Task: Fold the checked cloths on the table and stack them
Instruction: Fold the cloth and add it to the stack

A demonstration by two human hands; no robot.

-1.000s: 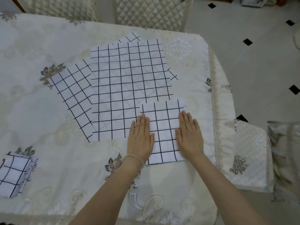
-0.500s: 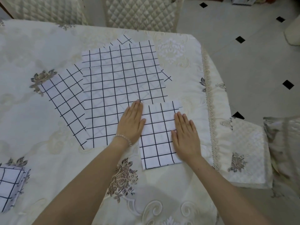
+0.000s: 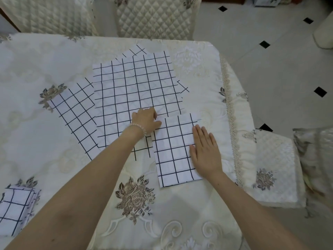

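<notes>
A small folded checked cloth (image 3: 173, 150) lies near the table's right edge, overlapping the lower right corner of a large flat checked cloth (image 3: 133, 87). My right hand (image 3: 205, 150) rests flat on the folded cloth's right side. My left hand (image 3: 146, 121) sits at the folded cloth's top left corner with its fingers curled, and seems to pinch that corner. More flat checked cloths (image 3: 75, 114) stick out at an angle from under the large one. A stack of folded checked cloths (image 3: 14, 212) sits at the lower left.
The table (image 3: 54, 60) wears a cream embroidered cover with flower motifs. Two quilted chair backs (image 3: 155, 17) stand along the far side. A cushioned chair seat (image 3: 275, 168) sits just off the right edge, over a tiled floor.
My left hand left the folded cloth, slid up and left, and curled its fingers at the cloth's top left corner. My right hand stayed flat on the cloth's right side.
</notes>
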